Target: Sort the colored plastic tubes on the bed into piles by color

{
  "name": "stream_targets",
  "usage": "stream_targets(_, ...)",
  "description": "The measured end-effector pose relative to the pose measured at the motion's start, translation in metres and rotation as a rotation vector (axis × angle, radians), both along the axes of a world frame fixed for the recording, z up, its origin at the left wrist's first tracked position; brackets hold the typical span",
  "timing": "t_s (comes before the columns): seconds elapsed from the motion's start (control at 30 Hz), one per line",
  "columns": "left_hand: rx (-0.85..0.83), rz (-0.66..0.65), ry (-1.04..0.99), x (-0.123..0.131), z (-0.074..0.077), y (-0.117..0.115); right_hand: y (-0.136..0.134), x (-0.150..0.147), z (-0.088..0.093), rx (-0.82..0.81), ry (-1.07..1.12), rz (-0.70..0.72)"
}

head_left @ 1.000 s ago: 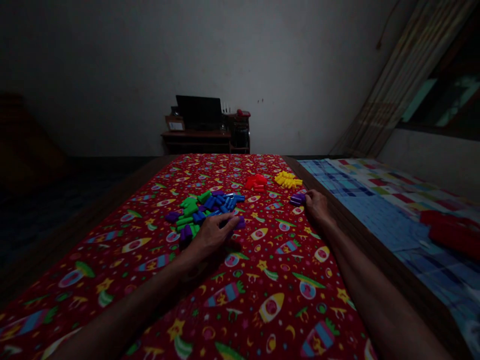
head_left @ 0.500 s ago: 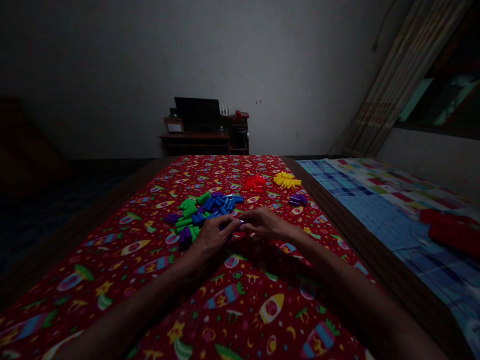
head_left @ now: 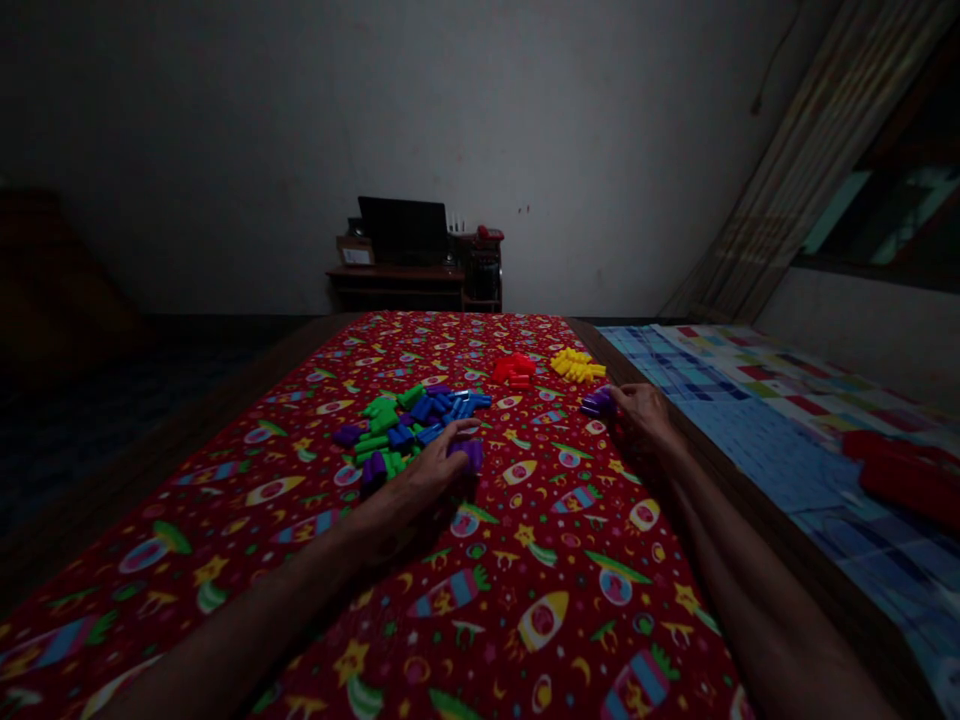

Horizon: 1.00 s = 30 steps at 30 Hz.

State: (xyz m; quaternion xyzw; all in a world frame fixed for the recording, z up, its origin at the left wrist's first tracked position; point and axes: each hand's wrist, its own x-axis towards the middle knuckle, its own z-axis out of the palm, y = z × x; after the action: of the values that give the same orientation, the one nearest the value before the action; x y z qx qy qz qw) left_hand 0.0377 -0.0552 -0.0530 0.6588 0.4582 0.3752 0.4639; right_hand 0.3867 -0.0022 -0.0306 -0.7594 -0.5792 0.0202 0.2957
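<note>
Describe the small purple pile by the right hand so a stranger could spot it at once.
On the red rocket-print cloth, look along the right edge beside the blue checked sheet. The purple pile lies there at the right hand. It is nearer than the yellow pile and red pile behind it, and one colour only, unlike the mixed heap.

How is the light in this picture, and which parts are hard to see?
Head view: dim overall, the corners almost black; the mixed blocks by the left hand and the purple pile at the right hand show clear colours; the far desk is only a dark shape; the curtain leans, likely lens distortion.
</note>
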Motion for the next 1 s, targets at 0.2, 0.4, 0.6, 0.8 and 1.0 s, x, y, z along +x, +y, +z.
stream_targets(0.2,-0.127,-0.015,-0.22,0.002,0.004,-0.005,-0.001,-0.005,0.005,-0.113,-0.061,-0.011)
stream_targets(0.4,-0.137,0.13,-0.238,0.009,0.01,-0.002,-0.004,-0.034,0.027,0.0,-0.095,0.131)
stream_targets(0.6,-0.112,0.121,-0.217,0.012,0.01,-0.005,-0.038,-0.13,0.025,-0.089,0.306,0.999)
stream_targets(0.8,0.103,0.058,-0.033,0.006,0.017,-0.008,-0.029,-0.133,0.019,0.058,0.34,0.885)
stream_targets(1.0,0.354,0.095,0.188,-0.011,0.034,-0.001,0.009,-0.046,0.019,0.208,0.195,0.304)
